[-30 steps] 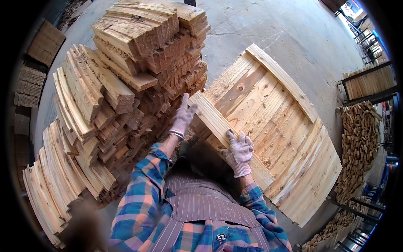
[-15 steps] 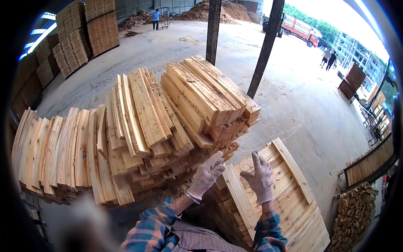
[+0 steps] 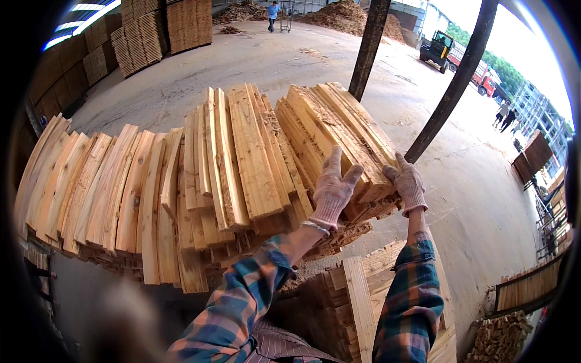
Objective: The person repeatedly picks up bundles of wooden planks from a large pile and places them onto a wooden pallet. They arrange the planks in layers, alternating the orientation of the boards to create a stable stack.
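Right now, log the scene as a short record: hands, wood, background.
left hand: gloved left hand, fingers spread, at the near end of the top boards; contact unclear
right hand: gloved right hand, at the right corner of that same end; grip unclear
main pile: long board pile, running left from the top boards
second stack: lower plank stack, below the hands, a pale strip lying on it
posts: two dark posts, one upright-leaning, one more slanted
background: person in blue, yellow-black vehicle
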Demonstrator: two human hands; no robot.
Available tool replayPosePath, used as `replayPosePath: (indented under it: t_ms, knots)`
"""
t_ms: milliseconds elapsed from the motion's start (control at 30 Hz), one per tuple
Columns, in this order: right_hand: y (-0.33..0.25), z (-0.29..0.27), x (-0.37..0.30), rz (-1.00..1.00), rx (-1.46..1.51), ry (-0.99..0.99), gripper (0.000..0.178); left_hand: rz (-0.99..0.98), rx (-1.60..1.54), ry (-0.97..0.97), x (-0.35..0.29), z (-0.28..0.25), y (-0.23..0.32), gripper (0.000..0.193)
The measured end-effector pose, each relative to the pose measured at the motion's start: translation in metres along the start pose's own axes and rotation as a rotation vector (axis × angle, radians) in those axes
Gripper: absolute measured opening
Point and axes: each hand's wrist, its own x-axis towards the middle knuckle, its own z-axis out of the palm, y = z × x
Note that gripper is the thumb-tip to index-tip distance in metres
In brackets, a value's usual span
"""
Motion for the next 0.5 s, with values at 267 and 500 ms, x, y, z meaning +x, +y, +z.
replayPosePath:
  t_ms: [267,500]
  knots:
    - [0.016,0.006,0.009,0.047,0.262,-0.059,0.075,-0.133,0.424,-0.166,0.006,0.022,0.019,0.107]
    - [-0.032,-0.014,-0.029,-0.088,-0.147,-0.034,0.075,-0.111,0.25,-0.037,-0.005,-0.016,0.034,0.089]
